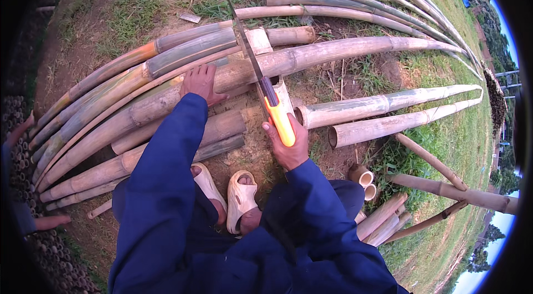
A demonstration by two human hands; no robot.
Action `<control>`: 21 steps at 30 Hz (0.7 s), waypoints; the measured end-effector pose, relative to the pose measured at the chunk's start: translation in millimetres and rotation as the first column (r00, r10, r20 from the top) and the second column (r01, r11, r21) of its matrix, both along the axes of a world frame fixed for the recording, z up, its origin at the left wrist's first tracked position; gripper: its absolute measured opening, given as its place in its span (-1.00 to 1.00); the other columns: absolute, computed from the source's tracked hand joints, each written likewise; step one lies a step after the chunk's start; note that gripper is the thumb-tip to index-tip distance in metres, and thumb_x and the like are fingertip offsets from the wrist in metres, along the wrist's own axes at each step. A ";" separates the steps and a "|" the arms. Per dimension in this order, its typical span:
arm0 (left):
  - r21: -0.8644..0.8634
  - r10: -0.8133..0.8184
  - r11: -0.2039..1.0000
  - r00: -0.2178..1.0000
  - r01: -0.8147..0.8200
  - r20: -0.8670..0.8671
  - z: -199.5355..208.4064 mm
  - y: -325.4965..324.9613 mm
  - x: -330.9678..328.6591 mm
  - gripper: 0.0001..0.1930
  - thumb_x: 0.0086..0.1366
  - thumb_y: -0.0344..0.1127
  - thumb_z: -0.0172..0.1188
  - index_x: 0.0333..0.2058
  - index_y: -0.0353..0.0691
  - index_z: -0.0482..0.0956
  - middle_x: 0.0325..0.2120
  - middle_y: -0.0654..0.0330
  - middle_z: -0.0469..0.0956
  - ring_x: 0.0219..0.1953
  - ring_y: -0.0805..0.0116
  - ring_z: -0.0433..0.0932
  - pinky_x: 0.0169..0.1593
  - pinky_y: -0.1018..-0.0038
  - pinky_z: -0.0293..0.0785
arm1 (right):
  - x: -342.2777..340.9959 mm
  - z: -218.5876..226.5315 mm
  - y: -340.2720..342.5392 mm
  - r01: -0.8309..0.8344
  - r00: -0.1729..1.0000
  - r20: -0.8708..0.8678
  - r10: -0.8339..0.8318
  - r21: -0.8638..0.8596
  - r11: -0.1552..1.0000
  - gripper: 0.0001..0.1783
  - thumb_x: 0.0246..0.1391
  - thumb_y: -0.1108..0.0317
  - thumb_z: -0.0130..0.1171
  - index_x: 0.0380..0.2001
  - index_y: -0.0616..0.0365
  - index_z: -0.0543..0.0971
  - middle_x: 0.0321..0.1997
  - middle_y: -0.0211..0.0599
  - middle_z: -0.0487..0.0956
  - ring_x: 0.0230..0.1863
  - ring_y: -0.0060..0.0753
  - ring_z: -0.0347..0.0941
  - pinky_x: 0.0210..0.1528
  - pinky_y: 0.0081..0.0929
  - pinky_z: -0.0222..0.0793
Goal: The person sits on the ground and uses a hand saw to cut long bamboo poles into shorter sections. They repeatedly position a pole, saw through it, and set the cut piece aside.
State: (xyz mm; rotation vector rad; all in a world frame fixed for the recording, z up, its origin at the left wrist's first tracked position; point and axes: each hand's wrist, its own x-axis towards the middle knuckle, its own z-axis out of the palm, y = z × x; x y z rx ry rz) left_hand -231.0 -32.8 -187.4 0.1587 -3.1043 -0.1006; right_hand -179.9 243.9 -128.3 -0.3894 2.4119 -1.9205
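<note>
My right hand (290, 147) is wrapped round the yellow and dark handle of a handsaw (252, 52). The saw's blade points away from me and crosses the top of a long, thick bamboo pole (322, 55). On that same pole, left of the blade, my left hand (200, 84) lies flat with its fingers stretched out. Under the pole near the blade is a pale support piece (258, 41). Whether the teeth have entered the bamboo, I cannot tell.
Several bamboo poles (183, 64) lie alongside at the left. Two hollow-ended poles (383, 125) rest at the right, near short offcuts (383, 222) and a propped bamboo frame (444, 191). Another person's hand (53, 222) shows at the far left, beside stacked bamboo ends (55, 260).
</note>
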 end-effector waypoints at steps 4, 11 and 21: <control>0.018 -0.022 1.000 0.999 0.021 0.030 0.7 -0.2 -6.0 -0.14 -0.09 0.14 0.57 0.15 -0.13 0.45 0.01 0.10 0.50 0.13 0.08 0.51 0.22 0.20 0.44 | 1.0 -7.9 5.8 0.015 1.000 0.025 -0.016 0.008 1.000 -0.80 0.23 0.38 0.39 -0.27 0.28 0.59 -0.52 -0.34 0.55 -0.48 -0.60 0.40 -0.37 -0.50 0.38; 0.038 0.000 0.999 0.999 0.001 -0.035 -10.3 -8.5 2.0 -0.17 -0.13 0.08 0.58 0.12 -0.12 0.47 0.00 0.09 0.51 0.09 0.06 0.54 0.20 0.21 0.47 | 115.4 23.2 75.9 0.005 0.994 0.102 -0.030 0.233 0.972 -0.75 0.10 0.50 0.41 -0.15 0.28 0.64 -0.44 -0.16 0.66 -0.45 -0.21 0.68 -0.32 -0.41 0.53; 0.062 0.003 0.998 1.000 -0.005 0.031 -1.0 -1.4 -7.3 -0.15 -0.12 0.07 0.59 0.14 -0.11 0.46 0.03 0.10 0.50 0.16 0.08 0.50 0.22 0.21 0.47 | 7.5 -4.2 6.7 -0.024 0.998 0.054 0.021 0.056 0.998 -0.78 0.22 0.45 0.33 -0.10 0.30 0.62 -0.45 -0.17 0.62 -0.49 -0.45 0.54 -0.37 -0.47 0.43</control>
